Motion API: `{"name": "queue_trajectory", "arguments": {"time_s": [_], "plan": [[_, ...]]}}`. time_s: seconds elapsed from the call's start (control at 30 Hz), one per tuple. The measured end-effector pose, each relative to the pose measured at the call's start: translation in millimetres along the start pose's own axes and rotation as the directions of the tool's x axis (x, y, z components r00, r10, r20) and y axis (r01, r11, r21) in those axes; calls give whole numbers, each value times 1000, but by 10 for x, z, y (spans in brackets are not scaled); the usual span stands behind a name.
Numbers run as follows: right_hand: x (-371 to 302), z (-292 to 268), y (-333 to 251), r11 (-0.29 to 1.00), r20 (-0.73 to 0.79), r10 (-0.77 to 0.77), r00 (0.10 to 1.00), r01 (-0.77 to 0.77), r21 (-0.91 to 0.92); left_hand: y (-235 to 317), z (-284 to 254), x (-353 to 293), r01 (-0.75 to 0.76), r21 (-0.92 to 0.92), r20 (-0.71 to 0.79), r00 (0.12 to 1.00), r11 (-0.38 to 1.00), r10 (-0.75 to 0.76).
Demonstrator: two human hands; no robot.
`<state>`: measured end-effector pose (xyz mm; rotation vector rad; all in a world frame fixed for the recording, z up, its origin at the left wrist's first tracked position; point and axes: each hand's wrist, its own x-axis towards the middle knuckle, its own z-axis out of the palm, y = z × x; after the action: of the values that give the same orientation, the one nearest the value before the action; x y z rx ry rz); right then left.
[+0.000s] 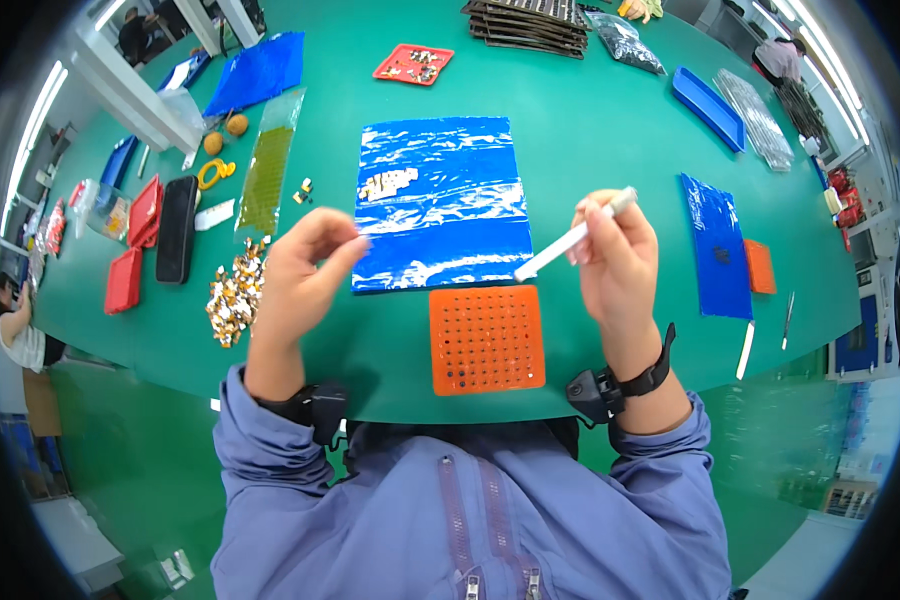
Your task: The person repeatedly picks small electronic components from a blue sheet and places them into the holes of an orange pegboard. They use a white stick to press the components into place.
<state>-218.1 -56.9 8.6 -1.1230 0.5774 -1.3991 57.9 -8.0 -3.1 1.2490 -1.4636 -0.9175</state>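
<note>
Beside the blue sheet, right hand clamped on white stick; left hand curled, grip unclear.

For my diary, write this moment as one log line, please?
right hand: holding white stick | left hand: near blue sheet, grip unclear | orange board: beside sheet

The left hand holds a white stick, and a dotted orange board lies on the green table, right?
Not the left hand: the head view shows the right hand holding the white stick. A dotted orange board lies on the green table.
</note>
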Motion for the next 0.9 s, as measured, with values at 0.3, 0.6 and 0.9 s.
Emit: {"name": "queue_trajectory", "arguments": {"time_s": [0.3, 0.6, 0.9], "plan": [[81, -60, 203, 973, -47, 175, 983, -165, 161, 197, -494, 161, -116, 782, 182, 982, 613, -47], [95, -137, 176, 982, -41, 150, 988, -144, 120, -214, 131, 1143, -202, 841, 253, 967, 502, -35], [40, -82, 100, 981, 37, 159, 987, -162, 109, -291, 227, 1140, -229, 814, 258, 966, 534, 21]]}}
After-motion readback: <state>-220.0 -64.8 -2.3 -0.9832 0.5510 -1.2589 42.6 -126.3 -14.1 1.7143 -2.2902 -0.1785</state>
